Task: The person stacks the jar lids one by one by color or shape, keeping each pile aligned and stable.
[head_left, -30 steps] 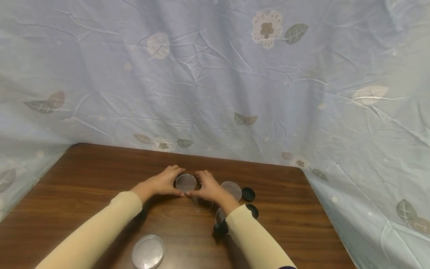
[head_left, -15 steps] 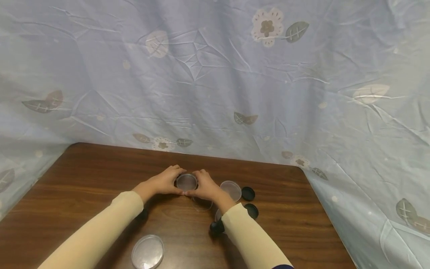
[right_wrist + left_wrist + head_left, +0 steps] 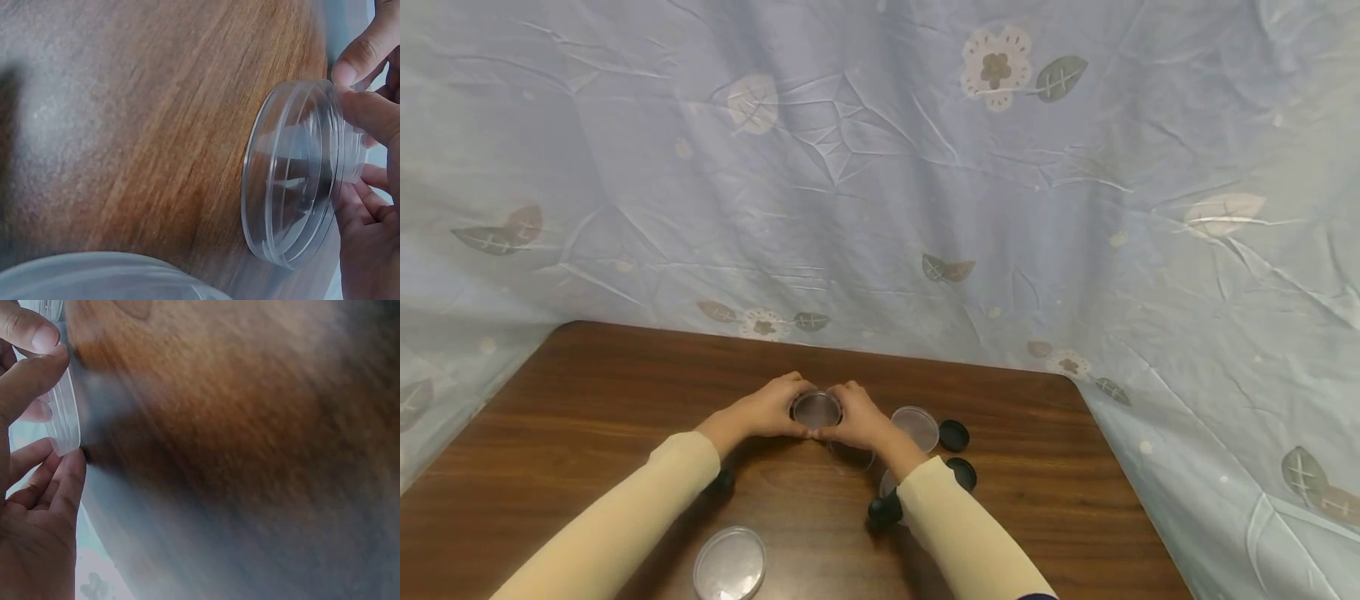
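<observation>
near dish (image 3: 730, 563): on the table (image 3: 1060, 467), well apart from both hands;
middle dish (image 3: 852, 458): on the table, just beside the right hand (image 3: 862, 419), on its near side;
right hand: fingers and thumb pinching the held dish (image 3: 817, 411) at its right side;
left hand (image 3: 767, 409): likewise pinching its left side;
held dish: between the two hands, thumb tips together at its near rim

Right hand (image 3: 859, 421) closed in: we now see its fingers against the clear dish (image 3: 816, 411), gap gone since a second ago; its thumb now meets the left hand's (image 3: 769, 408).
</observation>
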{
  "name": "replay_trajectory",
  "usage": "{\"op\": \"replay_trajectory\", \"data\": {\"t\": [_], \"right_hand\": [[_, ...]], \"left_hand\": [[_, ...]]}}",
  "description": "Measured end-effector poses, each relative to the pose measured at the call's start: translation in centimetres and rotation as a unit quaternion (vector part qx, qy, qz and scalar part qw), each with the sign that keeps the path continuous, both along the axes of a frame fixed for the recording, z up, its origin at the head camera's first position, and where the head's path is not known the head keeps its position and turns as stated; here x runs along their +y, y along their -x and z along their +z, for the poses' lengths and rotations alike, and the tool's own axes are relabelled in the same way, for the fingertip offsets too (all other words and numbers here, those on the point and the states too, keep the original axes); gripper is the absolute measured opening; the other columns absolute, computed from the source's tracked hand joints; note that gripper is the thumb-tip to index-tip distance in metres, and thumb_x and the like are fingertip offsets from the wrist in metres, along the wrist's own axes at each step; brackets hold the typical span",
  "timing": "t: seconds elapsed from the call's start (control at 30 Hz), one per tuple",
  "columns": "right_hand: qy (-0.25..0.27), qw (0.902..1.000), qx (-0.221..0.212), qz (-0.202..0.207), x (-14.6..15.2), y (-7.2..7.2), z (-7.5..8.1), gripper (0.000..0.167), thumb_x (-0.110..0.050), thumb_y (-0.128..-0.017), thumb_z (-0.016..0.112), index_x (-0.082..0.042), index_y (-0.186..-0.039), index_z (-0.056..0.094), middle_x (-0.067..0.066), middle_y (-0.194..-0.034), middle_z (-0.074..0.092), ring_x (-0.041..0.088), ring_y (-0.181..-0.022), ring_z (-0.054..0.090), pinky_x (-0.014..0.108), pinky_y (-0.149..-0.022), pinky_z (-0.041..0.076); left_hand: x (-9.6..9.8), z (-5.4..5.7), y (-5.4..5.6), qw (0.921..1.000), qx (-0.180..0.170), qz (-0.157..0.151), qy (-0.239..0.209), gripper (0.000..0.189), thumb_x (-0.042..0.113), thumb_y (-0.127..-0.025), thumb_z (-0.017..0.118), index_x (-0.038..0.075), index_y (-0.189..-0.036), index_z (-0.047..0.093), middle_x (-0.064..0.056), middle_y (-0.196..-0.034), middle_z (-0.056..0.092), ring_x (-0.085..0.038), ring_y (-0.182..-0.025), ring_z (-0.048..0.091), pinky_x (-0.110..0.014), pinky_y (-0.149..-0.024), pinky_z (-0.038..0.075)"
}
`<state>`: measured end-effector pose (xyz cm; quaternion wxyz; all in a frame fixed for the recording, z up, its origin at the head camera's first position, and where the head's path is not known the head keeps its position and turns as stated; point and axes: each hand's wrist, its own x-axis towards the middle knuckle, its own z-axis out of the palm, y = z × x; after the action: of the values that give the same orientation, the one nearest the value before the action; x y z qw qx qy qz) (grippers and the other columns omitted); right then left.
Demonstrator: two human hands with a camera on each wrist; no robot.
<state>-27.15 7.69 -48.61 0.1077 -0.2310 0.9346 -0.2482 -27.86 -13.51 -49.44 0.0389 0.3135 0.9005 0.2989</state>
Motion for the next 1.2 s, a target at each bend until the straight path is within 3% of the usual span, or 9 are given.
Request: {"op": "replay_trajectory", "data": {"t": [0.17,0.6,0.97,1.2], "right_hand": [[0.007,0.9997,0.013,0.019,0.0,-0.2,0.4,0.069,-0.036,-0.088,0.085,-0.004,-0.142,0.058,0.014,-0.129,0.059,0.021,-0.11,0.055,0.036,-0.095,0.053],[0.01,0.9969,0.038,0.068,0.5,-1.5,3.1,0.073,-0.033,-0.09,0.084,-0.007,-0.15,0.053,0.013,-0.134,0.059,0.019,-0.109,0.055,0.032,-0.091,0.051],[0.031,0.9917,0.058,0.11,0.4,-4.7,4.8,0.078,-0.034,-0.091,0.083,-0.006,-0.154,0.047,0.012,-0.144,0.055,0.023,-0.126,0.054,0.039,-0.103,0.053],[0.069,0.9852,0.063,0.144,0.5,-6.7,4.9,0.076,-0.029,-0.092,0.083,-0.006,-0.155,0.046,0.01,-0.141,0.057,0.02,-0.121,0.055,0.034,-0.101,0.053]], "left_hand": [[-0.4,0.4,-0.5,0.9998,0.017,0.001,-0.013,0.064,0.022,-0.079,0.092,-0.006,-0.13,0.065,-0.018,-0.118,0.063,-0.029,-0.105,0.064,-0.046,-0.092,0.058],[-1.2,2.7,-2.7,0.9982,0.049,-0.003,-0.034,0.07,0.017,-0.08,0.091,-0.009,-0.137,0.059,-0.019,-0.123,0.063,-0.032,-0.111,0.066,-0.048,-0.095,0.059],[-2.3,4.2,-6.5,0.9983,0.036,0.01,-0.045,0.074,0.02,-0.081,0.091,-0.002,-0.142,0.057,-0.014,-0.131,0.062,-0.031,-0.119,0.065,-0.048,-0.098,0.059],[-3.4,5.0,-9.1,0.9968,0.056,0.005,-0.057,0.071,0.021,-0.078,0.093,0.0,-0.138,0.06,-0.009,-0.126,0.064,-0.026,-0.112,0.068,-0.039,-0.091,0.061]]}}
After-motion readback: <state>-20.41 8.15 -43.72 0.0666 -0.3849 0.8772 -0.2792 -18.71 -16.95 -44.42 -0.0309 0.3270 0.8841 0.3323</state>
